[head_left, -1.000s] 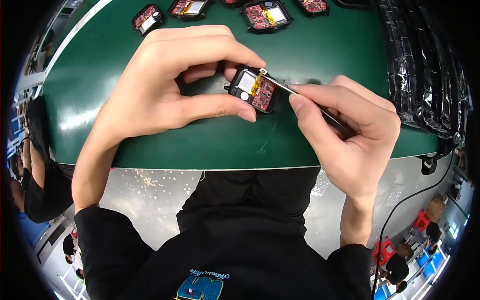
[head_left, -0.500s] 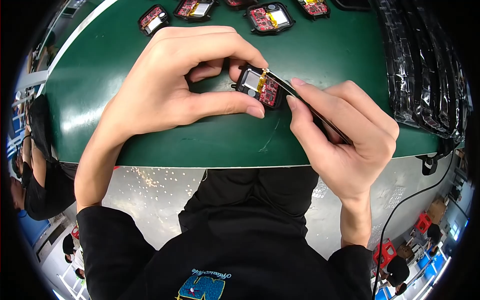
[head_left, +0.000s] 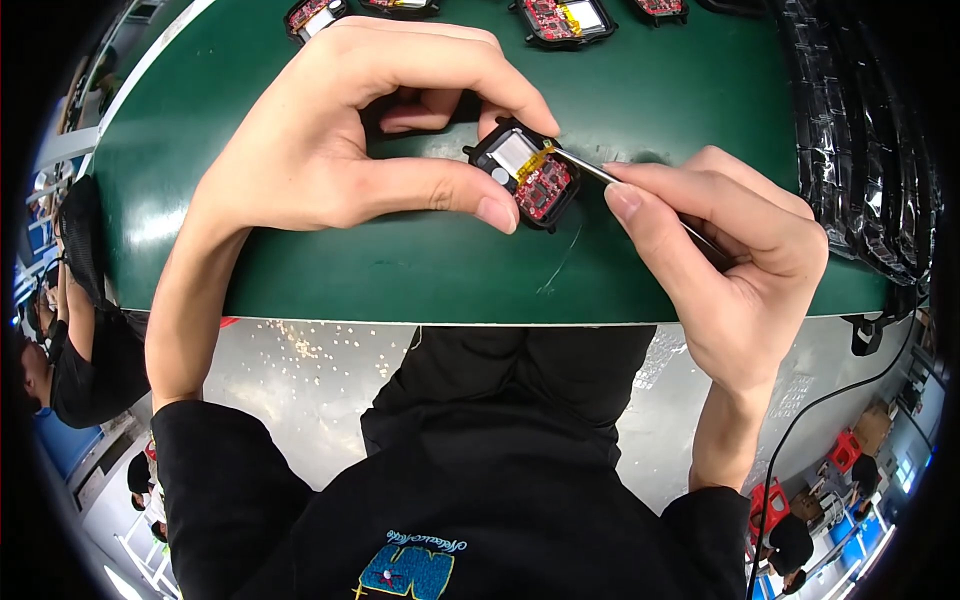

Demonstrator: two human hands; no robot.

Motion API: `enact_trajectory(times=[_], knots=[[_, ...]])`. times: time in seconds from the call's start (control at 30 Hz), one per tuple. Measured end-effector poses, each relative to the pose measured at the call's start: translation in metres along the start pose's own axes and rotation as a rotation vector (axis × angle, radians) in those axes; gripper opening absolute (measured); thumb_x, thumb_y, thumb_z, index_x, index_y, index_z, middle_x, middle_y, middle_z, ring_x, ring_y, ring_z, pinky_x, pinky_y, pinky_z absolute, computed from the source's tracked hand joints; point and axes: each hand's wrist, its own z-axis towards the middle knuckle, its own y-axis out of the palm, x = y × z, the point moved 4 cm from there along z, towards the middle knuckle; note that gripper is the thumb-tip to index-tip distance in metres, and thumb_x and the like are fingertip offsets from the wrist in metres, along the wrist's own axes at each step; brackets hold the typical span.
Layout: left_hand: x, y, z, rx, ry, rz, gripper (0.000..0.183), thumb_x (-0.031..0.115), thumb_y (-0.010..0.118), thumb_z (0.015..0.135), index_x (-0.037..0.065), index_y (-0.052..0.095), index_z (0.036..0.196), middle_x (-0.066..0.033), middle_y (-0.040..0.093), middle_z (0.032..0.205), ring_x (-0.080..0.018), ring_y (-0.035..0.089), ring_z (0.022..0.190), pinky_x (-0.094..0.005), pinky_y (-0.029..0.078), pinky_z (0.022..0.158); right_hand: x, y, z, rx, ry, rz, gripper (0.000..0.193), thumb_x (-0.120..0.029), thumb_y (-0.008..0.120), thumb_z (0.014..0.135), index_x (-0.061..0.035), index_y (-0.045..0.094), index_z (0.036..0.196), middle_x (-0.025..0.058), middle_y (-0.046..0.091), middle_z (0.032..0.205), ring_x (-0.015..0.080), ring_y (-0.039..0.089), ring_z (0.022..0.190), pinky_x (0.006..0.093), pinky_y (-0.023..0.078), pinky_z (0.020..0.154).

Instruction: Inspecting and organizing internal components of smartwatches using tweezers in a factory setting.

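Between the thumb and fingers of my left hand (head_left: pixel 330 130) is a small black device housing (head_left: pixel 549 217), gripped by its edges and tilted above the table. Inside it sit a red circuit board (head_left: pixel 545 193), a silver battery (head_left: pixel 513 153) and a strip of yellow tape (head_left: pixel 533 163). My right hand (head_left: pixel 740 260) pinches slim metal tweezers (head_left: pixel 590 168) from the right. Their tip meets the housing's upper right corner, by the end of the yellow tape and close to my left index fingertip. Whether the tip grips anything is too small to tell.
Similar open housings (head_left: pixel 565 22) lie along the far side of the green table (head_left: pixel 400 285). Black glossy plastic packaging (head_left: pixel 860 150) is stacked at the right edge. A black cable (head_left: pixel 800 405) hangs at the right. Another person (head_left: pixel 95 370) sits at the left.
The housing has turned slightly in my left hand. My right hand has moved back to the right, and the tweezers lie at a flatter angle. The whole view has shifted a little.
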Motion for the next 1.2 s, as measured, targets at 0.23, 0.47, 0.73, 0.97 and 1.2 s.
enact_trajectory(times=[0.23,0.47,0.73,0.97,1.2], knots=[[0.002,0.001,0.000,-0.013,-0.016,0.008,0.062,0.025,0.103,0.067,0.002,0.083,0.121,-0.0043,0.074,0.098,-0.0095,0.056,0.077,-0.0261,0.035,0.059,0.002,0.002,0.002,-0.025,-0.027,-0.051,0.017,0.007,0.084,0.088,0.0020,0.087,0.103,-0.0015,0.062,0.072,0.0022,0.046,0.059,0.0235,0.027,0.054],[-0.001,0.006,-0.002,0.025,0.067,-0.066,0.062,0.024,0.102,0.065,0.001,0.083,0.120,-0.0062,0.074,0.097,-0.0152,0.060,0.081,-0.0298,0.039,0.062,-0.002,0.002,0.000,-0.042,-0.049,-0.070,0.016,0.007,0.084,0.088,0.0016,0.087,0.103,-0.0019,0.062,0.071,0.0027,0.047,0.059,0.0236,0.027,0.053],[0.005,0.006,0.003,0.032,0.092,-0.060,0.055,0.020,0.101,0.068,0.000,0.082,0.116,-0.0072,0.076,0.096,-0.0174,0.061,0.078,-0.0315,0.041,0.062,0.000,0.004,0.000,-0.027,-0.046,-0.068,0.017,0.008,0.084,0.087,0.0018,0.087,0.103,-0.0021,0.062,0.071,0.0029,0.048,0.060,0.0233,0.029,0.054],[0.010,0.005,0.004,0.009,0.157,0.037,0.053,0.020,0.100,0.069,-0.001,0.081,0.113,-0.0092,0.078,0.096,-0.0212,0.066,0.079,-0.0327,0.049,0.067,-0.002,0.004,-0.003,-0.016,-0.091,-0.111,0.019,0.009,0.085,0.086,0.0023,0.087,0.104,-0.0017,0.062,0.071,0.0037,0.049,0.061,0.0231,0.031,0.054],[0.008,0.009,0.003,0.009,0.156,0.018,0.053,0.021,0.100,0.070,-0.001,0.081,0.114,-0.0091,0.077,0.096,-0.0210,0.065,0.079,-0.0329,0.048,0.068,-0.002,0.007,-0.007,-0.010,-0.170,-0.136,0.022,0.010,0.085,0.084,0.0035,0.086,0.105,0.0008,0.063,0.070,0.0055,0.050,0.058,0.0238,0.032,0.053]])
